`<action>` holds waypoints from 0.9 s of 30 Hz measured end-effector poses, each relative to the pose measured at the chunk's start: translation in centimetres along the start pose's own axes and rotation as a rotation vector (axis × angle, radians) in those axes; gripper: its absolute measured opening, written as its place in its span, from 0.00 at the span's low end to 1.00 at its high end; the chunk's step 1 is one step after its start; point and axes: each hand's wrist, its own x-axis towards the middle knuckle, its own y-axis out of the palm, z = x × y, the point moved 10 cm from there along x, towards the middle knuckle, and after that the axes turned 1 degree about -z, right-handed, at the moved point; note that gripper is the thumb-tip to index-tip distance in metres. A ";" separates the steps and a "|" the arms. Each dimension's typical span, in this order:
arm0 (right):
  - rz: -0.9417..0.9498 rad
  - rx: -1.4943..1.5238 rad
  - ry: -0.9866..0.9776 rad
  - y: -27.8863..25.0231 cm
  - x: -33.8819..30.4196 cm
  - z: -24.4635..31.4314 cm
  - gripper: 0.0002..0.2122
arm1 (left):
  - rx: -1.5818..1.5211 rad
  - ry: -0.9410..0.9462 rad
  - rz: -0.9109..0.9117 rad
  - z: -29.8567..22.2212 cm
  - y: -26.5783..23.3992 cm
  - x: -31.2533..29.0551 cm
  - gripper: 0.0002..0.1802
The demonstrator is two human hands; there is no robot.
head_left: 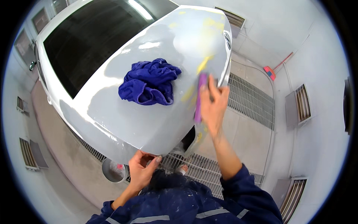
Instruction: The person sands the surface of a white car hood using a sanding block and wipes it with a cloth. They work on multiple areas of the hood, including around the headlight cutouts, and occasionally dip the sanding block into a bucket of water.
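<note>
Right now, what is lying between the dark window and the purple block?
In the head view, the crumpled blue cloth lies between the dark window and the purple block, resting on the grey-white car panel.

Pale walls (324, 71) enclose the space; right of the right hand (213, 104), a metal floor grating (250, 100) is set into the light-grey floor (244, 128); farther right, a louvred vent (303, 103) with a grey panel beside it opens in the wall; ahead and right, a red broom (269, 73) stands near the wall's foot; well left of the left hand (141, 171), a second louvred vent (28, 153) shows; far ahead and left are framed panes (40, 21).
</note>
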 end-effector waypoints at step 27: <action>0.012 0.092 0.028 1.9 -0.8 1.8 0.26 | 0.633 0.467 -0.006 -12.3 -1.8 -2.2 0.13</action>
